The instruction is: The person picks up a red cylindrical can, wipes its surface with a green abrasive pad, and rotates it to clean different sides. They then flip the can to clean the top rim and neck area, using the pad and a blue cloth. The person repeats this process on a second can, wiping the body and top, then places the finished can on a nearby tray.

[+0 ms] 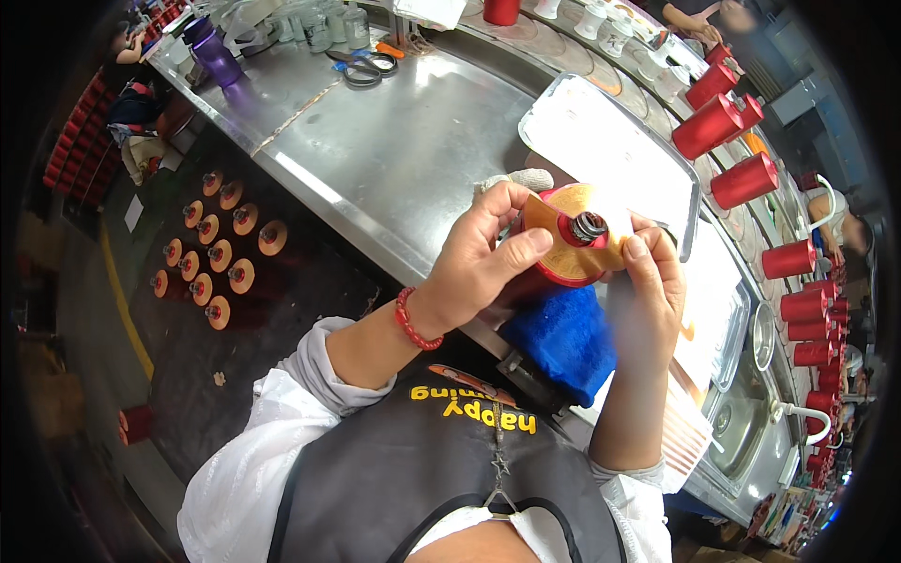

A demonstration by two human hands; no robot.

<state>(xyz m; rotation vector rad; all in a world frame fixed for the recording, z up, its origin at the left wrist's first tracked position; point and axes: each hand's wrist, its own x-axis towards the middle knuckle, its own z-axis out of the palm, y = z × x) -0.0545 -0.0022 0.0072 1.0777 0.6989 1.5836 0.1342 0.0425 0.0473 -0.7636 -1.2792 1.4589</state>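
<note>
red bottle (569, 232) by the blue cloth (563, 342) at the steel bench's (375, 141) edge, mouth up toward us, long axis foreshortened! left hand (486, 249) and right hand (657, 272) pinch the gold paper (554, 251) about its neck. behind, a shallow tray (601, 122); farther off, scissors (364, 69) and clear jars (319, 30) (contents? can't tell).

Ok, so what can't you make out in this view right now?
All in the head view:
Held red bottle: base and most of its side, hidden by its own top and the left hand.
Grey knitted item: partly behind the left hand; its full shape is unclear.
White tray: surface detail, washed out by glare.
Upper red container: cut off by the picture's edge.
Floor-side bottles: lower bodies, lost in shadow.
</note>
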